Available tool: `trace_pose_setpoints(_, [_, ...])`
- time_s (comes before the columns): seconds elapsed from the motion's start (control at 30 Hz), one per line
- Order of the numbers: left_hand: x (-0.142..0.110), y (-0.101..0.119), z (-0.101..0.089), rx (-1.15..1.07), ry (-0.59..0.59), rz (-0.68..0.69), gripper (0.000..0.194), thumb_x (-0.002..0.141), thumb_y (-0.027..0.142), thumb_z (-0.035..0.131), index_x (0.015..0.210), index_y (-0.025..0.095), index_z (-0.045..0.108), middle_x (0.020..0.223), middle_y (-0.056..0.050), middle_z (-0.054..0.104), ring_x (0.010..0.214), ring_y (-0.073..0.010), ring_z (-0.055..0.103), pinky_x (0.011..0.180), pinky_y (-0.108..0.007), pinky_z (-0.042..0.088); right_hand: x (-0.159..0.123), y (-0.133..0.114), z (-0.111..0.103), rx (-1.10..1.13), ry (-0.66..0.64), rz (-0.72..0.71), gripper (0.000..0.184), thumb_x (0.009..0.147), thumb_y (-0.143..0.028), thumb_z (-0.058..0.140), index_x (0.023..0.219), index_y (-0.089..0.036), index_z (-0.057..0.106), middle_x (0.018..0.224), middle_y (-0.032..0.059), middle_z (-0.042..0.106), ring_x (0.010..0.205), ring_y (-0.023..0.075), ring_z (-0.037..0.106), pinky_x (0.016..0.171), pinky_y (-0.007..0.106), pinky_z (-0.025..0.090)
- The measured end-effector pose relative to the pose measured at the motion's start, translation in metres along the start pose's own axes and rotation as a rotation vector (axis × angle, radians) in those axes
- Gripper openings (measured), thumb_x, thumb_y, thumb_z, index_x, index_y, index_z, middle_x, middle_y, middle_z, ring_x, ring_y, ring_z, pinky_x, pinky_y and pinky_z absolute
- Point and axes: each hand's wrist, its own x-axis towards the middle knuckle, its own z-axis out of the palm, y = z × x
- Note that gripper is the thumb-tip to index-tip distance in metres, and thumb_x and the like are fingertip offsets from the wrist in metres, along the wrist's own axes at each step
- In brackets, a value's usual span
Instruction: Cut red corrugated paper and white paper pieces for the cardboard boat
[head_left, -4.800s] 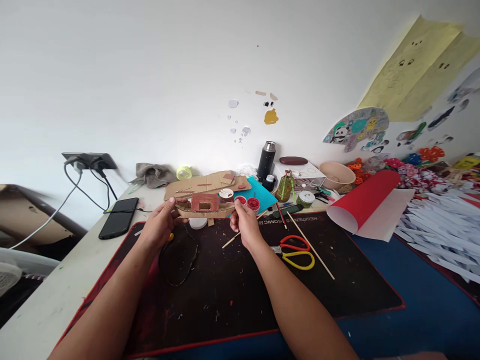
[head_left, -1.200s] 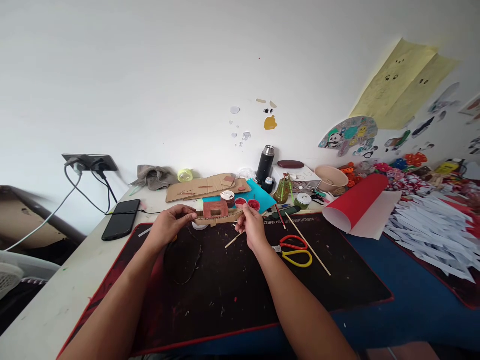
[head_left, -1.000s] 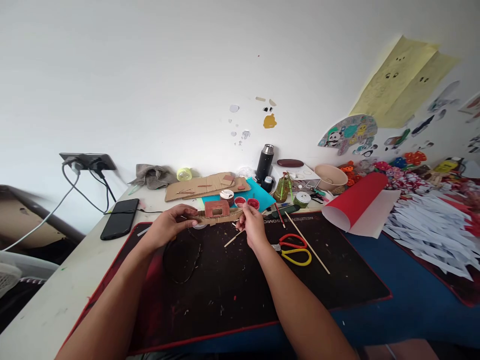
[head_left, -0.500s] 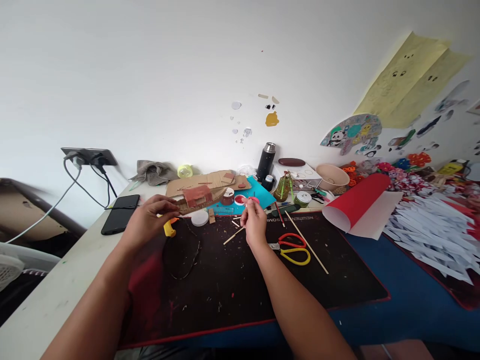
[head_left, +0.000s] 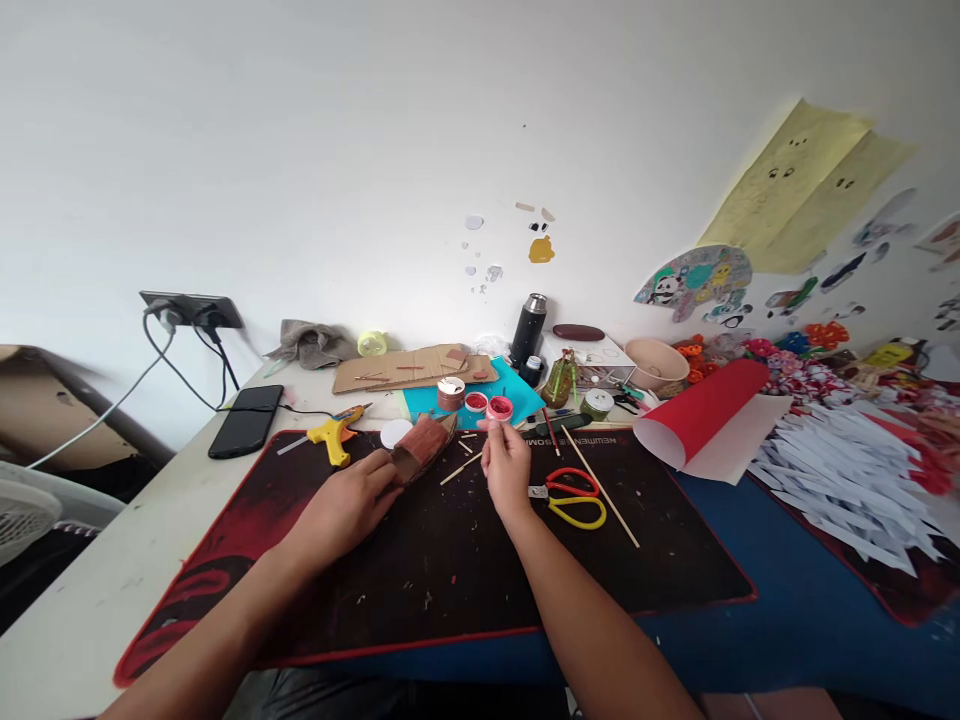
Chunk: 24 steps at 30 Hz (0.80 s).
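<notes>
My left hand grips the near end of a small cardboard boat model with a curved reddish-brown cover, low over the dark desk mat. My right hand is closed, fingertips pinched just in front of an open jar of red paint; what the fingers hold, if anything, is hidden. A lid with red paint and a brown paint jar stand left of that jar. The yellow glue gun lies left of the boat model, and scissors with red and yellow handles lie right of my right hand.
Cut wooden stick pieces and a long stick lie on the mat. Behind are cardboard sheets, blue paper and a black flask. A phone lies left; rolled red paper and paper strips lie right.
My left hand has brought the boat model down and to the right, uncovering the glue gun; the dark cord loop has left the mat's middle. My right hand stays near the red paint jar.
</notes>
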Motion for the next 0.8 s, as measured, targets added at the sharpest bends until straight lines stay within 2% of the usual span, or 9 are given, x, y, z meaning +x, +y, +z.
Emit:
trace_pose_setpoints(0.17, [0.011,-0.005,0.007,0.023,-0.007,-0.001,0.019,0.101,0.031,0.055,0.094,0.026,0.072,0.107,-0.009,0.073,0.088,-0.0263,0.074,0.077,-0.036,0.057,-0.028,0.004,-0.002,-0.224,-0.256,-0.065,0.045,0.105,-0.061,0.060,0.096,-0.024,0.084,0.051,-0.0036,0.051,0.048,0.0172,0.049,0.055,0.030,0.039])
trace_pose_setpoints(0.33, [0.022,-0.003,0.004,0.051,-0.053,-0.003,0.023,0.102,0.027,0.053,0.105,0.028,0.076,0.108,-0.009,0.073,0.094,-0.0279,0.075,0.081,-0.037,0.057,-0.041,0.003,-0.007,-0.404,-0.427,-0.113,0.030,0.106,-0.043,0.063,0.093,-0.028,0.086,0.053,-0.0021,0.059,0.053,0.0208,0.058,0.063,0.032,0.043])
trace_pose_setpoints(0.4, [0.026,-0.003,0.003,0.055,-0.072,-0.002,0.025,0.102,0.025,0.052,0.108,0.028,0.076,0.109,-0.009,0.073,0.095,-0.0284,0.075,0.083,-0.038,0.058,-0.041,0.004,-0.007,-0.441,-0.450,-0.137,0.027,0.105,-0.040,0.065,0.093,-0.030,0.087,0.061,-0.0001,0.069,0.059,0.0226,0.065,0.066,0.032,0.044])
trace_pose_setpoints(0.53, [0.028,-0.010,0.004,0.045,-0.071,0.012,0.023,0.102,0.027,0.053,0.103,0.027,0.076,0.107,-0.009,0.071,0.093,-0.0275,0.073,0.080,-0.037,0.056,-0.038,0.007,-0.005,-0.525,-0.452,-0.192,0.024,0.106,-0.035,0.065,0.098,-0.030,0.087,0.093,0.0052,0.086,0.083,0.0281,0.079,0.076,0.033,0.050])
trace_pose_setpoints(0.67, [0.028,-0.021,0.003,0.020,-0.041,0.018,0.022,0.101,0.030,0.053,0.094,0.026,0.073,0.106,-0.008,0.069,0.091,-0.0262,0.070,0.079,-0.036,0.054,-0.036,0.006,-0.004,-0.771,-0.523,-0.183,0.025,0.108,-0.030,0.062,0.108,-0.027,0.087,0.104,0.0079,0.088,0.095,0.0310,0.082,0.081,0.034,0.051])
trace_pose_setpoints(0.8, [0.031,-0.026,0.000,0.005,-0.082,0.015,0.020,0.101,0.029,0.053,0.098,0.026,0.072,0.108,-0.008,0.069,0.094,-0.0270,0.071,0.085,-0.038,0.054,-0.037,-0.004,-0.001,-0.953,-0.551,-0.174,0.025,0.109,-0.030,0.063,0.112,-0.026,0.087,0.104,0.0075,0.089,0.098,0.0290,0.082,0.081,0.031,0.049])
